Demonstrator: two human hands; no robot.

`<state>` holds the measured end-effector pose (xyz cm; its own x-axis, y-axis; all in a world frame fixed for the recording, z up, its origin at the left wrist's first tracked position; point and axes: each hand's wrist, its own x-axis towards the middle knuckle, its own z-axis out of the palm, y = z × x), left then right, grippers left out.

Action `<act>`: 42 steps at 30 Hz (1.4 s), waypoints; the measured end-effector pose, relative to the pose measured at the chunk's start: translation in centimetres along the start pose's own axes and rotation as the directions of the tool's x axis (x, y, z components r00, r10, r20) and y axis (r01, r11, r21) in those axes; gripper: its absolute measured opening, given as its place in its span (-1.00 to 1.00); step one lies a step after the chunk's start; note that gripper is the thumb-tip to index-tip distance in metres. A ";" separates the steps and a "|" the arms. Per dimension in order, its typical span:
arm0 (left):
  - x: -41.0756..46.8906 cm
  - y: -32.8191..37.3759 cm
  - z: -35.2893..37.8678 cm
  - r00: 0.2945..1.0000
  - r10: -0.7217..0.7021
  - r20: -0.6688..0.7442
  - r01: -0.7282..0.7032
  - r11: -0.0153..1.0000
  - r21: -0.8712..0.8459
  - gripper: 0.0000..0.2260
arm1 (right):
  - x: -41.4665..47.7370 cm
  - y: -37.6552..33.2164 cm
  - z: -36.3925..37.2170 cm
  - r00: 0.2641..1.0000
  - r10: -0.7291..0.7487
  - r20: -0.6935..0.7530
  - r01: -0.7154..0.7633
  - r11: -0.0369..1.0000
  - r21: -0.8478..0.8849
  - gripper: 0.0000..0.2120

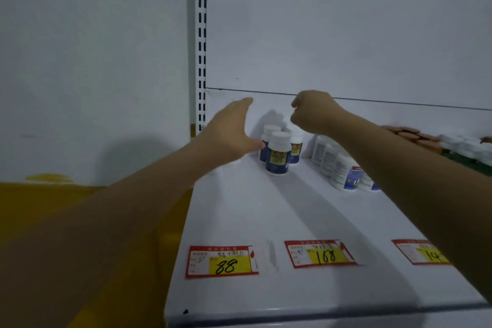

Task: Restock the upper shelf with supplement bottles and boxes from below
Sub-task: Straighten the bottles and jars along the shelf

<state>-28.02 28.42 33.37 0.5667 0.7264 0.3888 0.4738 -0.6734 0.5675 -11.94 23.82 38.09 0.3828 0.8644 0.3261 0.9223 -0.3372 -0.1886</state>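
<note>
Three blue-labelled supplement bottles with white caps (278,154) stand in a tight group at the back left of the white upper shelf (239,221). My left hand (229,132) reaches in beside them with straight fingers, its thumb touching the leftmost bottle. My right hand (312,112) hovers above the group with its fingers curled and nothing visible in it. A row of white bottles with blue and white labels (343,170) runs back under my right forearm.
Brown-capped bottles (410,134) and more white-capped ones (468,146) crowd the shelf's right side. Red and yellow price tags (222,261) line the front edge. A slotted upright (201,42) marks the shelf's left end, with a yellow surface (40,208) beyond it.
</note>
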 end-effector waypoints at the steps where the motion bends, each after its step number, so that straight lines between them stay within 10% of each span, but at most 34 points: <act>1: 0.5 0.5 1.3 0.994 -0.076 0.074 0.077 0.997 -0.019 -0.26 | -0.3 1.1 0.7 0.998 0.029 0.052 -0.028 0.999 -0.015 -0.67; 10: 1.8 0.3 8.2 0.931 -0.316 0.183 0.324 0.946 -0.019 -0.90 | -1.2 5.4 7.9 0.932 -0.147 0.331 0.093 0.980 0.175 -0.86; 18: 3.1 1.4 9.4 0.927 -0.357 0.115 0.335 0.926 0.171 -0.74 | 0.3 5.9 9.9 0.925 -0.226 0.305 0.199 0.973 0.116 -0.83; 27: 3.1 0.1 9.1 0.913 -0.381 0.145 0.373 0.924 0.083 -0.44 | -0.6 7.0 8.2 0.984 -0.022 0.178 -0.014 0.980 0.196 -0.85; 37: 2.9 0.7 8.5 0.919 -0.326 0.224 0.301 0.944 0.136 -0.51 | -0.4 5.2 7.5 0.953 -0.030 0.302 0.001 0.996 0.094 -0.78; 42: 2.4 3.5 6.3 0.925 -0.316 0.211 0.255 0.928 0.272 -0.68 | -1.4 5.0 1.5 0.996 -0.006 0.094 -0.012 0.982 0.186 -0.86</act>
<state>-20.80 26.94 31.69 0.5170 0.8556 0.0269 0.7675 -0.4772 0.4280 -7.93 21.53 35.30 0.3705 0.8976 0.2388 0.8919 -0.2720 -0.3614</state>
